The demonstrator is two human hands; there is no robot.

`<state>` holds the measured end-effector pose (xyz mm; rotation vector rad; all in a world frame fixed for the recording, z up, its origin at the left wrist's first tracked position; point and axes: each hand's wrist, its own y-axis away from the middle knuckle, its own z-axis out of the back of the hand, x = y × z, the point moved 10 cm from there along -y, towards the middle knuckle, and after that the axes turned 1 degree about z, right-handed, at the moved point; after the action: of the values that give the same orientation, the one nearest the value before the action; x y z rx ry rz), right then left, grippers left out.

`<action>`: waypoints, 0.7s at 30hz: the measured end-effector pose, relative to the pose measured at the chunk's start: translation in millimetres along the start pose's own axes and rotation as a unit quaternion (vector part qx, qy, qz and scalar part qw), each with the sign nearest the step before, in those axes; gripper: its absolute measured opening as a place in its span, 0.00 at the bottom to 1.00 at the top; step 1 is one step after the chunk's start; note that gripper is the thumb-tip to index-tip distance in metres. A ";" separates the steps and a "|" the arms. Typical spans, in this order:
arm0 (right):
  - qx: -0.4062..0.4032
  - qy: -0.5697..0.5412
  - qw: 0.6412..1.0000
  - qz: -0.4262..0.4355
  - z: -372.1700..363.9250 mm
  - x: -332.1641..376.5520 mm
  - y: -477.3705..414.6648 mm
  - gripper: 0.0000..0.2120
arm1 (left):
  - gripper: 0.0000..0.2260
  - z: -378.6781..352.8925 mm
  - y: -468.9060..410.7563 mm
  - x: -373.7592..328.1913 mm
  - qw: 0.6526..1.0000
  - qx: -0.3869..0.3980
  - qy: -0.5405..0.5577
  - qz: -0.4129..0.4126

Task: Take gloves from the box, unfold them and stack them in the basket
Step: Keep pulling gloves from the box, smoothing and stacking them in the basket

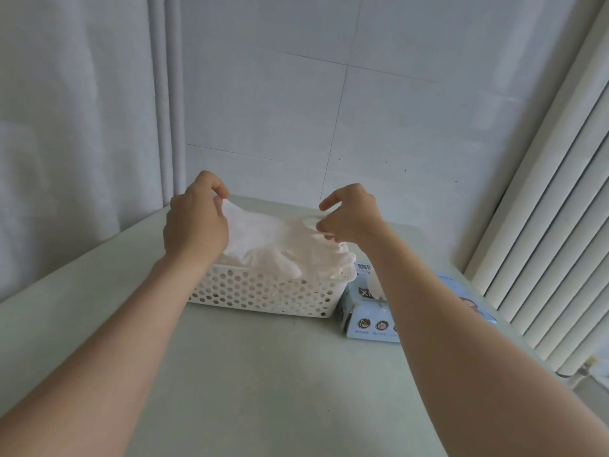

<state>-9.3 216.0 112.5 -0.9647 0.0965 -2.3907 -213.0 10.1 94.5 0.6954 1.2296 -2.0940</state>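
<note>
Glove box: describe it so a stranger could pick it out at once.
Start at the pale table by the tiled wall. A white perforated basket stands on it, and the box lies just to the basket's right, partly behind the right forearm. It is the only light blue printed thing there, with round icons along its near side.

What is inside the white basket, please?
A heap of translucent gloves fills the basket above its rim; left hand and right hand pinch the top glove. Its floor is hidden.
</note>
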 end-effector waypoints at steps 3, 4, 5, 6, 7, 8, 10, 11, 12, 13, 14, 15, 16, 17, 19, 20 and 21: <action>-0.052 0.055 0.997 -0.001 6.4 -3.0 -0.5 0.21 | 0.13 -3.8 1.2 2.3 0.996 0.013 -0.088 -0.009; -0.072 0.060 0.996 0.014 9.7 1.8 3.5 0.23 | 0.14 -5.9 1.2 0.8 0.992 0.017 -0.121 -0.019; -0.090 0.052 0.994 0.037 12.2 8.4 7.4 0.23 | 0.15 -7.5 2.3 -2.6 0.987 0.022 -0.154 -0.033; -0.099 0.034 0.992 0.068 13.1 18.0 14.4 0.21 | 0.15 -8.7 4.1 -8.4 0.983 0.026 -0.172 -0.050; -0.100 0.020 0.989 0.105 11.7 29.4 21.4 0.16 | 0.16 -10.5 5.3 -15.1 0.983 0.036 -0.169 -0.069; -0.086 0.019 0.987 0.136 7.6 38.9 29.5 0.10 | 0.17 -13.3 7.9 -23.2 0.983 0.055 -0.150 -0.088; -0.025 0.050 0.986 0.157 -7.7 47.2 43.7 0.07 | 0.19 -21.9 17.1 -37.0 0.982 0.122 -0.094 -0.110; 0.004 0.072 0.987 0.144 -15.8 43.3 47.7 0.11 | 0.19 -29.1 23.4 -40.8 0.977 0.168 -0.076 -0.107; 0.019 0.089 0.988 0.127 -20.3 37.3 49.6 0.13 | 0.19 -36.7 29.7 -42.0 0.970 0.211 -0.069 -0.098; 0.021 0.095 0.989 0.113 -22.6 31.3 49.5 0.12 | 0.19 -43.1 35.8 -41.4 0.962 0.247 -0.075 -0.089; 0.016 0.095 0.990 0.103 -22.0 26.5 49.0 0.10 | 0.19 -48.7 40.1 -39.7 0.954 0.273 -0.087 -0.084; 0.009 0.087 0.992 0.092 -19.7 21.3 47.5 0.09 | 0.18 -53.8 42.9 -37.4 0.948 0.291 -0.100 -0.083; 0.003 0.074 0.994 0.081 -17.1 17.1 46.1 0.09 | 0.17 -57.0 44.9 -35.1 0.943 0.304 -0.110 -0.082; -0.005 0.061 0.996 0.070 -13.5 13.3 44.8 0.09 | 0.16 -59.0 45.7 -32.9 0.939 0.315 -0.115 -0.078; -0.029 0.040 0.998 0.048 -4.8 4.4 42.2 0.10 | 0.15 -61.9 47.5 -29.2 0.931 0.338 -0.120 -0.069; -0.045 0.042 0.997 0.039 1.0 -0.1 41.4 0.09 | 0.15 -64.0 49.3 -28.0 0.926 0.350 -0.125 -0.068; -0.061 0.046 0.997 0.029 6.7 -5.2 40.4 0.10 | 0.16 -66.2 51.9 -28.1 0.919 0.364 -0.135 -0.069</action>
<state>17.0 185.5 103.6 -0.8931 0.3027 -2.3982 -147.6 55.7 55.7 0.5970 0.3259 -2.6724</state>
